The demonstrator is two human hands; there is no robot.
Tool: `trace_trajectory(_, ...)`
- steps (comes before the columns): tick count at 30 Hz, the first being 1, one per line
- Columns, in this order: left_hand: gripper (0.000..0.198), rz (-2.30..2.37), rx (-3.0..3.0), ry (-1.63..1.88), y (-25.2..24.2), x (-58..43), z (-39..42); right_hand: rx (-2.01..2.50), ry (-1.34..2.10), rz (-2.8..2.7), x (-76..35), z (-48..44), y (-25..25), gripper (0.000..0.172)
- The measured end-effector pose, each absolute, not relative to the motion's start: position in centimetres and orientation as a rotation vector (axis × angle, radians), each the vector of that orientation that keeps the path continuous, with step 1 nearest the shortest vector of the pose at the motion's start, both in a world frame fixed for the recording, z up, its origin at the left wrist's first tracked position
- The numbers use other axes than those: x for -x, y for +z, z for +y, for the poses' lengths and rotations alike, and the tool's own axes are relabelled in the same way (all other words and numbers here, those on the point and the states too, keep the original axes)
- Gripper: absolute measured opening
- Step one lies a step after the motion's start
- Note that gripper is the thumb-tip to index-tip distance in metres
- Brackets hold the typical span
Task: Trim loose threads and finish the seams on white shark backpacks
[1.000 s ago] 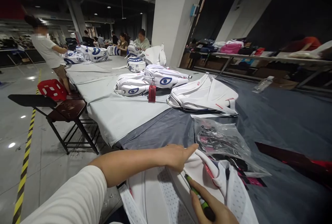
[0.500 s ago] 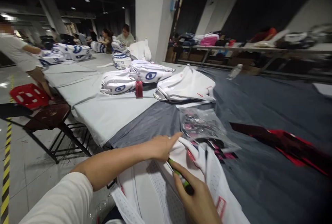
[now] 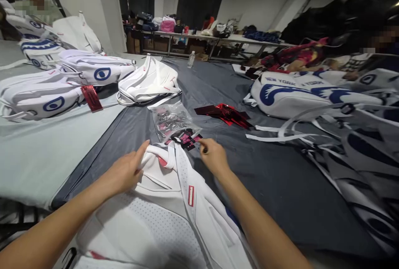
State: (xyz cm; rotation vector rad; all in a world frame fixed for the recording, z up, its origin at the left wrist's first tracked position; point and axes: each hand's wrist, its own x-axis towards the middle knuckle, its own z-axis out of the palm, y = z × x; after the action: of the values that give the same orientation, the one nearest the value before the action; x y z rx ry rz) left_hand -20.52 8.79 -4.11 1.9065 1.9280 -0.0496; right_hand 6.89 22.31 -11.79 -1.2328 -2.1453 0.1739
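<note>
A white backpack (image 3: 162,215) with perforated back padding lies in front of me, its top end pointing away. My left hand (image 3: 126,171) grips the top edge of the bag near its loop, thumb and fingers on the fabric. To the right of the bag's top, my right hand (image 3: 213,156) is closed and raised off the fabric. A small dark round end pokes out of that fist; the rest of the green-and-black-handled tool is hidden by the fingers. Just beyond both hands lies a clear plastic bag (image 3: 173,119) of small parts, with black and pink tags (image 3: 188,141) at its opening.
Shiny red and black strips (image 3: 226,114) lie on the dark cloth (image 3: 249,177). White backpacks (image 3: 149,81) stand on the left, and more with blue patterns (image 3: 280,92) are piled on the right. A plastic bottle (image 3: 191,59) stands farther back. People are at both sides.
My view has swung right, bringing the right-hand pile of backpacks into sight. My right hand with the tool has moved off the backpack to its right side; my left hand stays at its top.
</note>
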Motion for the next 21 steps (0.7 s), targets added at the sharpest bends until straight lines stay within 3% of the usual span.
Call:
trace_trajectory(4,0.086,1.944,-1.869,-0.042,-4.3,20.5,9.3,1.136,0.16,-2.376,-4.8,26.7,-16.5,0.047)
trace_trajectory(10,0.089,1.876,-1.892,-0.026,-3.7,20.1,9.4,0.861,0.048,-2.544,-3.0,31.4,-20.2,0.038)
trace_trajectory(13,0.088,1.87,-1.867,-0.054,-3.6,20.3,9.8,0.758,-0.382,-2.632,-3.0,33.7,-22.7,0.036)
trace_trajectory(16,0.087,1.878,-1.876,-0.053,-3.8,20.4,9.8,0.669,-0.574,-2.661,-3.4,33.9,-24.2,0.033)
trace_trajectory(21,0.088,1.839,-1.93,-0.048,-4.3,20.4,9.8,0.63,-0.334,-2.741,-3.9,33.6,-25.6,0.035)
